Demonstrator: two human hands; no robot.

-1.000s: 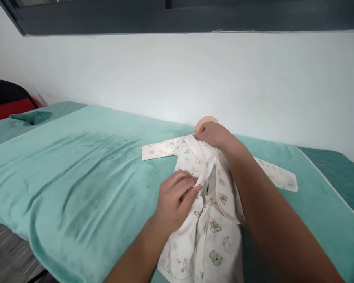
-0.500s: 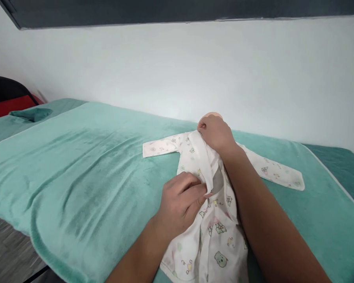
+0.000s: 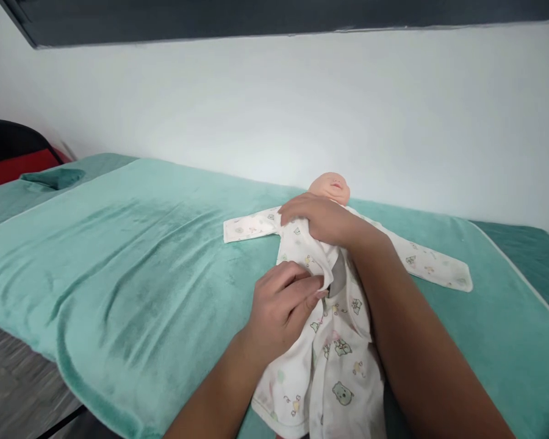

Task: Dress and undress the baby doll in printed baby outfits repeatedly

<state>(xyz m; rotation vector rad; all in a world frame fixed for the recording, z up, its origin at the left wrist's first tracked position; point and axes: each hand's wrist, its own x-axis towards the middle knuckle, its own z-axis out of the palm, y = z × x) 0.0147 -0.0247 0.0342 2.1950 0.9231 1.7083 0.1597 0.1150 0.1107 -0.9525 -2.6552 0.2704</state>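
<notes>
A white wall (image 3: 210,110) was fronted by a turquoise blanket (image 3: 141,262). On the blanket a white printed garment (image 3: 343,390) was laid out, its sleeves spread and its front partly parted. The garment's front edge was pinched between thumb and fingers by the left hand (image 3: 281,308). Its upper chest was covered by the right hand (image 3: 327,219); whether cloth was gripped there could not be told. Just beyond that hand, a doll's head (image 3: 332,186) was seen.

We see a matt cloth garment (image 3: 343,373) at five o'clock, plush blanket (image 3: 155,244) at nine, smooth plastic-looking doll's head (image 3: 327,186) at two.
</notes>
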